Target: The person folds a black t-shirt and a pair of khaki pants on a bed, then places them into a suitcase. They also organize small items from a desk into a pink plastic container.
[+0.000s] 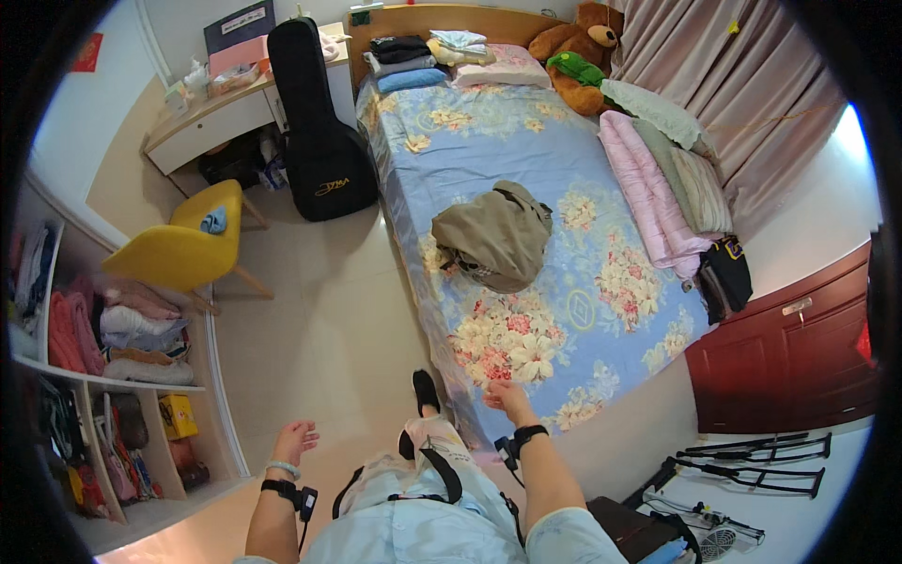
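My left hand (296, 440) hangs over the tiled floor by the wardrobe, fingers loosely bent and apart, with nothing in it. Above the near end of the bed (486, 151), my right hand (506, 399) is also free, its fingers slightly curled. A crumpled olive-brown garment (497, 233) lies heaped in the middle of the blue floral bedsheet (585, 363), well beyond both hands. Part of its underside is dark and hard to make out. Folded clothes (400, 51) and a pink floral pillow (504, 65) rest at the headboard end.
A yellow chair (187, 240) with a small blue cloth (213, 221) stands left, near a black guitar case (320, 127) and a desk (211, 134). An open wardrobe (120, 381) holds clothes and bags. Folded quilts (655, 197) line the bed's right side. Crutches (754, 469) are at lower right.
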